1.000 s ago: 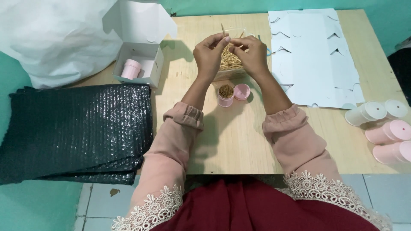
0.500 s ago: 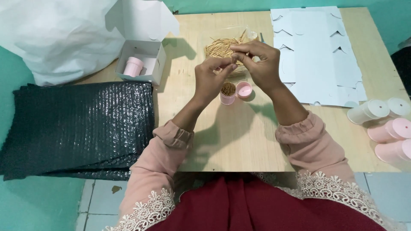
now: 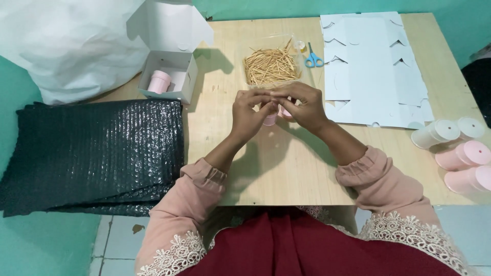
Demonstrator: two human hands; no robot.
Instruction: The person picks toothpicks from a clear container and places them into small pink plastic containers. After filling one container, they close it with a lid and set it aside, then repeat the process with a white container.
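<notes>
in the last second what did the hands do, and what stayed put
Both hands came back from the toothpick pile toward the body. The left hand and right hand now meet over the small pink cup, covering it; whether they pinch toothpicks can't be seen. The open box, scissors, card sheets and cups at the right lie as before.

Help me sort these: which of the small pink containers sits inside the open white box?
The upright pink container in the open white box at the table's far left; the other loose pink ones lie on their sides at the right edge.
</notes>
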